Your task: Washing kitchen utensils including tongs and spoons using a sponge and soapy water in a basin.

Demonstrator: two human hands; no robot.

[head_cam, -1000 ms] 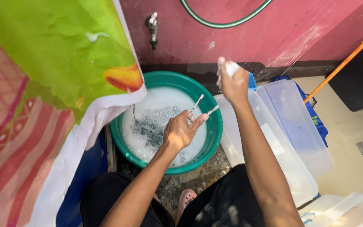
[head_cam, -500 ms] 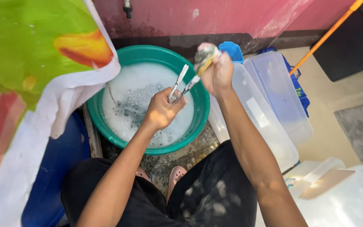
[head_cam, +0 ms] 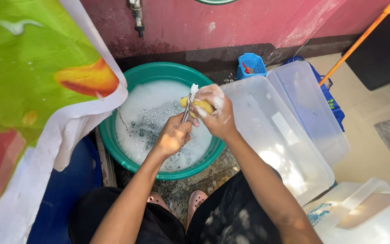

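- Metal utensil (head_cam: 188, 105), thin and silver, is held upright in the left hand (head_cam: 172, 135); the fingers are closed around its lower part, and its foamy tip stands just above them.
- Yellow sponge (head_cam: 198, 106) is clamped in the right hand (head_cam: 217, 115), the fingers curled over it and coated in white foam.
- The sponge is pressed against the upper shaft of the utensil, just above the left fingers; the two hands are seen almost touching.
- Both hands are held over the green basin (head_cam: 113, 131), directly above its right half.
- Soapy water (head_cam: 145, 122) with white suds and bubbles is seen below the fingers, filling the basin.
- A large clear plastic tub (head_cam: 272, 135) is placed just to the right of the right-hand fingers, its edge against the basin rim; a second clear tub (head_cam: 308, 106) lies beyond it, further right.
- A small blue container (head_cam: 251, 64) is set above and to the right of the fingers, against the pink wall (head_cam: 249, 22).
- A metal tap (head_cam: 137, 16) is fixed on that wall, well above and to the left of the fingers.
- A green, orange and white cloth (head_cam: 32, 90) hangs to the left of the left hand, overlapping the basin rim.
- An orange pole (head_cam: 357, 43) leans far to the right, well apart from both hands.
- Pink sandals (head_cam: 197, 201) are seen below the hands, on wet ground beside the basin.
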